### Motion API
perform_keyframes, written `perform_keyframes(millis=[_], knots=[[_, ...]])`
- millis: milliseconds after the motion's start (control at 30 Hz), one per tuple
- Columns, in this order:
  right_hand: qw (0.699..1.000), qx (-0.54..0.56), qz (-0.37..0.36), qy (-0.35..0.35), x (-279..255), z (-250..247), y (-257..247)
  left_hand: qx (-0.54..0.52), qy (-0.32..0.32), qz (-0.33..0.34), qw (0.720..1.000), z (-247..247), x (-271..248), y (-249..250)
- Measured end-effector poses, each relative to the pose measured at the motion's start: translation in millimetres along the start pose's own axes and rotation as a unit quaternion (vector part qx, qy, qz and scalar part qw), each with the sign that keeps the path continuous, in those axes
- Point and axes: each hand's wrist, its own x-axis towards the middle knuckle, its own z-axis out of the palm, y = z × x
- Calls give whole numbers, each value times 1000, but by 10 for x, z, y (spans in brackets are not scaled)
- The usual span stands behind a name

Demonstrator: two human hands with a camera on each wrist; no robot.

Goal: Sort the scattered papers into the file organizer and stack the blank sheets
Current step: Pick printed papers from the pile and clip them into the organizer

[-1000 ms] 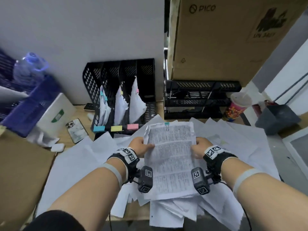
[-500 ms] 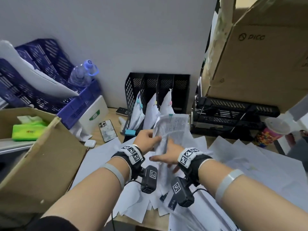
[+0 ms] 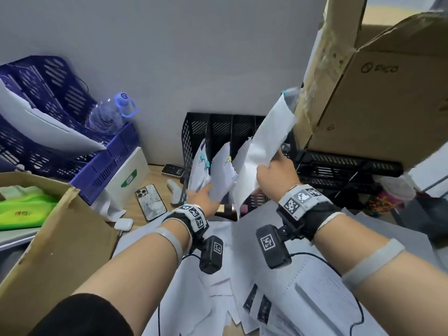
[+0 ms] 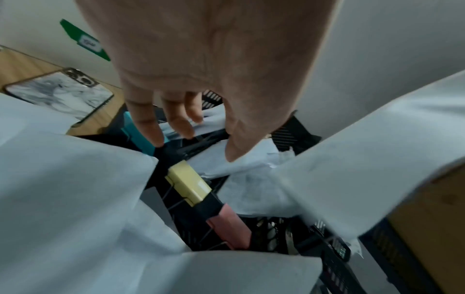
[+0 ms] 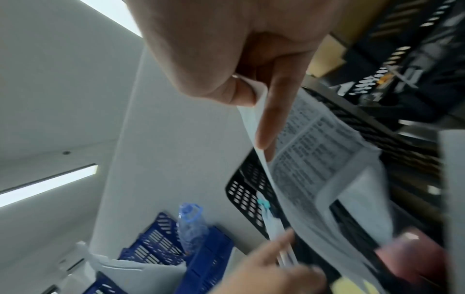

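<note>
Printed clipped sheet (image 3: 264,144) now raised, creased, in pinching right hand (image 3: 276,175); left hand (image 3: 202,196) spread against filed papers (image 3: 221,170).

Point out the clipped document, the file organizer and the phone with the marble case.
clipped document (image 3: 264,144), head view, middle of its blank back.
file organizer (image 3: 194,132), head view, left mesh wall.
marble-case phone (image 3: 150,202), head view, centre of its back.

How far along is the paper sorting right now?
Done: clipped papers already stand in three file organizer slots. In hand: right hand pinches a printed document above it while left hand parts the filed papers. Left: loose sheets cover the desk, unstacked.
</note>
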Motion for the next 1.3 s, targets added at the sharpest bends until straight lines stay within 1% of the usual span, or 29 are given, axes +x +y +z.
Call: perform_keyframes(millis=[67, 133, 167, 233, 333, 400, 433, 500, 567, 633, 733, 800, 833, 967, 1033, 1167, 1300], knots=[[995, 92, -26, -8, 4, -48, -208, 17, 53, -38, 998, -55, 68, -67], [987, 155, -39, -16, 8, -44, -387, 18, 99, -47, 994, -134, 107, -115], [984, 166, -46, -36, -5, -22, -476, 12, 108, -44, 993, -172, 134, -147], [983, 159, -50, -74, 49, 96, -569, -11, 96, -34, 995, -264, 193, -208], [987, 91, -47, -123, 186, 380, -606, -41, 72, 6, 997, -419, 284, -282], [984, 54, -49, -163, 239, 544, -639, -56, 61, 21, 996, -500, 335, -328], [983, 50, -49, -172, 257, 615, -653, -74, 56, 25, 995, -535, 337, -338], [983, 64, -50, -163, 302, 764, -678, -103, 51, 43, 992, -572, 346, -364], [989, 63, -35, -133, 367, 929, -694, -123, 61, 74, 988, -563, 436, -435], [991, 51, -12, -120, 475, 1082, -689, -139, 67, 87, 984, -539, 512, -509], [995, 29, 17, -95, 608, 1241, -672, -140, 60, 107, 983, -617, 437, -494], [997, 38, 24, -70, 688, 1315, -657, -152, 52, 124, 979, -623, 430, -519], [996, 55, 22, -60, 715, 1341, -664, -153, 54, 131, 978, -620, 444, -548], [996, 85, -10, -17, 782, 1453, -624, -185, 62, 111, 974, -583, 528, -654], [997, 73, -5, -26, 800, 1540, -524, -182, 64, 121, 974, -564, 547, -673], [993, 2, 43, -107, 739, 1720, -284, -190, 56, 129, 972, -571, 495, -618], [986, -17, 60, -156, 669, 1822, -134, -181, 40, 122, 975, -555, 443, -567]])
